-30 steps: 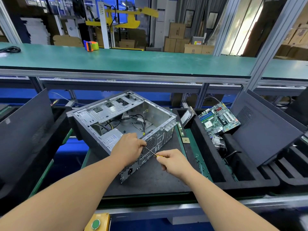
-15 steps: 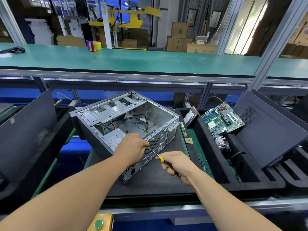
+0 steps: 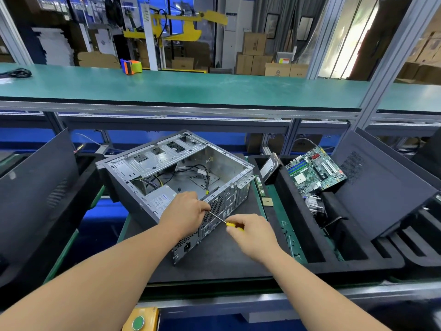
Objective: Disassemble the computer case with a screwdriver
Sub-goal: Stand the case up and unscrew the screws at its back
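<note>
Case (image 3: 181, 168), grey metal, lies open-side up, rear panel facing near. Screwdriver (image 3: 220, 219), yellow-handled, is pinched by right hand (image 3: 253, 235), shaft angled up-left toward left hand (image 3: 183, 215), curled over case edge.

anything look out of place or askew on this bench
Mostly orderly. The motherboard leans tilted on the foam tray edge rather than lying flat, and a small chip lies loose on the mat beside the computer case.
</note>
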